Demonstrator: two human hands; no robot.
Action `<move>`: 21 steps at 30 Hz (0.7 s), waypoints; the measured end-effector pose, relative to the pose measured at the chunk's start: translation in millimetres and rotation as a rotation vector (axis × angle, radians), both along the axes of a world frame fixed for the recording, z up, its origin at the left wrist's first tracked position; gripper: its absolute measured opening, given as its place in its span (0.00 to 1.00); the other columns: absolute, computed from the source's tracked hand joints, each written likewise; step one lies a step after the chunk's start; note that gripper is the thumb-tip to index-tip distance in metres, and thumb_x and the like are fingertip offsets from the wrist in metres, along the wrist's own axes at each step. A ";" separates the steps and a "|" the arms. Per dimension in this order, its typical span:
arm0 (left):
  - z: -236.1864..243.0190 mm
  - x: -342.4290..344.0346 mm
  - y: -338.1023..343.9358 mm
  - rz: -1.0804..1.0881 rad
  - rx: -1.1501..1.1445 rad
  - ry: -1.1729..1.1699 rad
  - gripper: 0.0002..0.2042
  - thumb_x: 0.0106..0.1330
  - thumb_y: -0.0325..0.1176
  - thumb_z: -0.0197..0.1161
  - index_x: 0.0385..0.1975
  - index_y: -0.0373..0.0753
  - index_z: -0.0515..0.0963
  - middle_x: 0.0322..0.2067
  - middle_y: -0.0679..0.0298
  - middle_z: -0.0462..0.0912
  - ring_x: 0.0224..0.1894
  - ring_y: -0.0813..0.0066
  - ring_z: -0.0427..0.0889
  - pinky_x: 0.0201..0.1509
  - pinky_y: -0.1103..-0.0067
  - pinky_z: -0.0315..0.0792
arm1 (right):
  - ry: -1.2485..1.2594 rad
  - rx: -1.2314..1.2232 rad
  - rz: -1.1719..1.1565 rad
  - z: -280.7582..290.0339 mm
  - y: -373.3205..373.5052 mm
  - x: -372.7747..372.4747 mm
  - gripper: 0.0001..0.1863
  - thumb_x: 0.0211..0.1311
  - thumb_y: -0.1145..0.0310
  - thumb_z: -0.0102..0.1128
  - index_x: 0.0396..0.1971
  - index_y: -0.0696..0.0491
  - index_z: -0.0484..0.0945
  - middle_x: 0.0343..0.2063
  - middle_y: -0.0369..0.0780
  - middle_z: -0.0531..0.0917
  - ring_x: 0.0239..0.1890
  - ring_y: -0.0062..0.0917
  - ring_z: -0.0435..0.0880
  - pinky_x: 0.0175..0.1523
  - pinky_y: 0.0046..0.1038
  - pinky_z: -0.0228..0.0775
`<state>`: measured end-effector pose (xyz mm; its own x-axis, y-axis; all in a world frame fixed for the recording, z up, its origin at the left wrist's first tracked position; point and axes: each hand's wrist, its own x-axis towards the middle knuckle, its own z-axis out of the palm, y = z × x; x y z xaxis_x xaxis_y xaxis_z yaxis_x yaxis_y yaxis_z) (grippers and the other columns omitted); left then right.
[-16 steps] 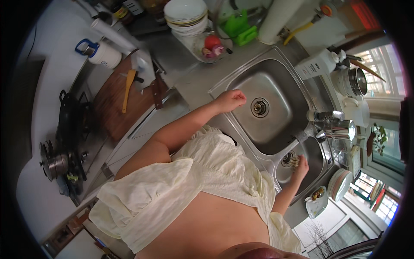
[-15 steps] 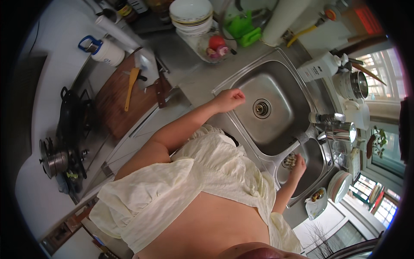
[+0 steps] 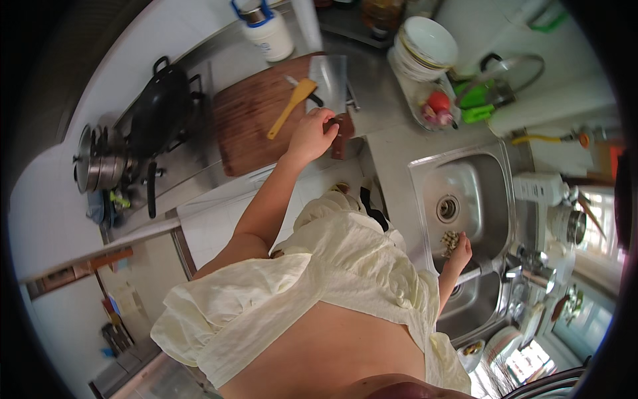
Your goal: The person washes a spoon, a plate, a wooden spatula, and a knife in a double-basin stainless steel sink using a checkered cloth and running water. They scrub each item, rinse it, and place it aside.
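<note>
My left hand (image 3: 312,136) hovers at the right edge of a brown wooden cutting board (image 3: 249,110), thumb and forefinger parted and nothing in them. Right beside its fingertips is the brown handle of a cleaver (image 3: 329,74), whose broad blade rests over the board's edge. I cannot tell if they touch. A yellow wooden spatula (image 3: 291,108) and a small dark-handled knife (image 3: 315,100) lie on the board. Over the large sink basin (image 3: 475,199), my right hand (image 3: 460,250) is closed on a bunch of small pale mushrooms (image 3: 450,241).
A black wok (image 3: 159,110) and a metal pot (image 3: 100,163) stand on the left. Behind the board is a white jug (image 3: 269,40). Stacked bowls (image 3: 425,46) and a tray with a red vegetable (image 3: 438,101) stand back right. A soap bottle (image 3: 538,189) is beyond the sink.
The view has swung left. My left hand has moved from the sink's edge to the cleaver handle. My right hand has carried the mushrooms from the small basin over the large one.
</note>
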<state>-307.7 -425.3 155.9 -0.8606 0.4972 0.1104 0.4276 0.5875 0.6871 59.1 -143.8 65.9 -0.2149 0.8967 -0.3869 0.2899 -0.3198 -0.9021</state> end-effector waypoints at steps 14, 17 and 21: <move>-35.2 -37.2 -113.2 0.368 -0.251 0.010 0.18 0.49 0.34 0.62 0.42 0.38 0.71 0.43 0.55 0.72 0.46 0.56 0.70 0.48 0.69 0.67 | -0.079 0.117 0.447 19.7 -52.4 -167.8 0.14 0.58 0.62 0.53 0.24 0.58 0.77 0.19 0.31 0.75 0.24 0.14 0.68 0.30 0.18 0.60; -45.2 -42.5 -111.8 0.336 -0.280 0.035 0.20 0.48 0.34 0.63 0.42 0.38 0.71 0.42 0.55 0.72 0.46 0.56 0.70 0.48 0.69 0.67 | -0.082 0.063 0.458 16.9 -62.2 -178.0 0.13 0.58 0.62 0.53 0.23 0.56 0.76 0.19 0.30 0.74 0.24 0.13 0.68 0.30 0.17 0.59; -58.8 -55.5 -101.1 0.295 -0.271 0.150 0.20 0.47 0.33 0.63 0.42 0.39 0.72 0.40 0.54 0.72 0.46 0.56 0.70 0.48 0.69 0.67 | -0.113 0.039 0.423 19.8 -73.2 -180.6 0.13 0.58 0.61 0.53 0.23 0.56 0.76 0.21 0.30 0.75 0.26 0.13 0.68 0.34 0.17 0.59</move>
<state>-363.2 -526.4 97.1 -0.9546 0.2608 0.1443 0.2979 0.8502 0.4340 -121.5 -217.0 85.7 -0.5247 0.7532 -0.3968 0.4853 -0.1184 -0.8663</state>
